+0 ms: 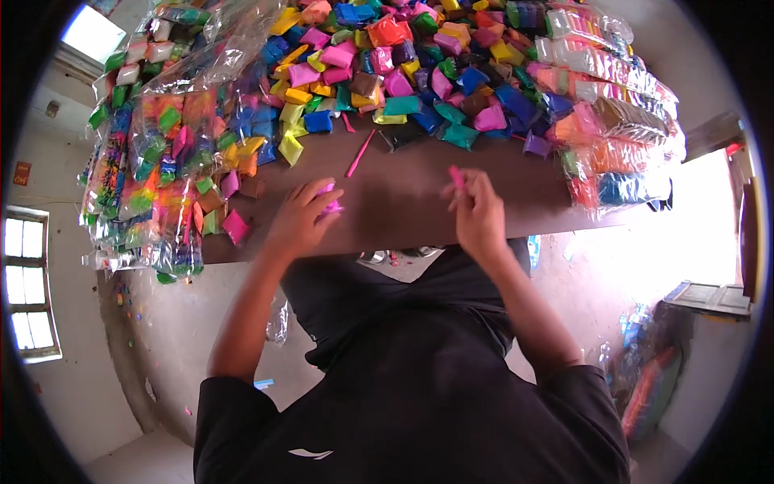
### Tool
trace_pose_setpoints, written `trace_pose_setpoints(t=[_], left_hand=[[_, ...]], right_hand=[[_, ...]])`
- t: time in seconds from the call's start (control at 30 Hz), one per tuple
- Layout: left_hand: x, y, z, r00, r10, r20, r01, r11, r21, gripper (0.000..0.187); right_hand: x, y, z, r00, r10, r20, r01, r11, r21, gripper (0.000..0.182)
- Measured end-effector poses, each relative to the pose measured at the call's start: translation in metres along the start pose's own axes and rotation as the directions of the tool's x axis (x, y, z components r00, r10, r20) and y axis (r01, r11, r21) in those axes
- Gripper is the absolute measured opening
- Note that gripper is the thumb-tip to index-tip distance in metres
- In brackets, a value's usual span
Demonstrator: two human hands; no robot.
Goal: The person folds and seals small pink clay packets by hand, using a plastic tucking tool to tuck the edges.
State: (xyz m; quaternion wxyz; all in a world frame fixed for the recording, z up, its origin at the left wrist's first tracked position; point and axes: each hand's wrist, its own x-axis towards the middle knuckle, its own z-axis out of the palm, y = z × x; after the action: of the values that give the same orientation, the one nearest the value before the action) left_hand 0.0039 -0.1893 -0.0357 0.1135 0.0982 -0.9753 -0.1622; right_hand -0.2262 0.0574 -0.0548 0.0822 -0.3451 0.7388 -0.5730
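Note:
My left hand (305, 216) is low over the near part of the brown table, its fingers curled around a small purple-pink lump (330, 202) that is partly hidden by them. In my right hand (482, 211), a small bright pink piece (458, 177) is pinched between thumb and fingers and sticks up from them; its exact kind is too small to tell. A slim pink modelling tool (361, 153) lies on the table beyond and between my hands, with a shorter pink tool (347, 123) near the packets.
A big heap of small coloured packets (395, 81) covers the far side of the brown table (403, 218). Clear bags of packets are stacked at the left (173, 145) and right (621, 137). My legs are under the near edge.

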Motion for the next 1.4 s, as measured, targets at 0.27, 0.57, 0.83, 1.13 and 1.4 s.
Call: trace_pose_setpoints(t=[0.27, 0.57, 0.83, 1.13, 1.4], left_hand=[[-0.002, -0.007, -0.011, 0.999, 0.027, 0.045, -0.027, 1.000, 0.001, 0.049], [-0.004, 0.083, 0.008, 0.886, -0.127, -0.446, 0.133, 0.991, -0.020, 0.051], [0.054, 0.181, 0.042, 0.823, -0.534, 0.196, 0.092, -0.216, -0.972, 0.031], [0.028, 0.178, 0.023, 0.864, -0.502, 0.042, 0.089, 0.070, -0.994, 0.024], [0.014, 0.178, 0.014, 0.922, -0.388, 0.015, 0.093, 0.183, -0.979, 0.024]], right_hand=[[0.136, 0.068, -0.061, 0.969, -0.007, -0.249, -0.129, 0.842, -0.524, 0.029], [0.101, 0.027, -0.066, 0.966, -0.007, -0.259, -0.115, 0.885, -0.450, 0.026], [-0.024, -0.038, -0.008, 0.958, 0.246, -0.148, -0.199, 0.941, 0.274, 0.010], [-0.049, -0.071, -0.019, 0.967, 0.221, 0.124, -0.252, 0.785, 0.567, 0.023], [-0.011, -0.065, -0.036, 0.890, -0.351, 0.289, 0.213, 0.883, 0.418, 0.031]])
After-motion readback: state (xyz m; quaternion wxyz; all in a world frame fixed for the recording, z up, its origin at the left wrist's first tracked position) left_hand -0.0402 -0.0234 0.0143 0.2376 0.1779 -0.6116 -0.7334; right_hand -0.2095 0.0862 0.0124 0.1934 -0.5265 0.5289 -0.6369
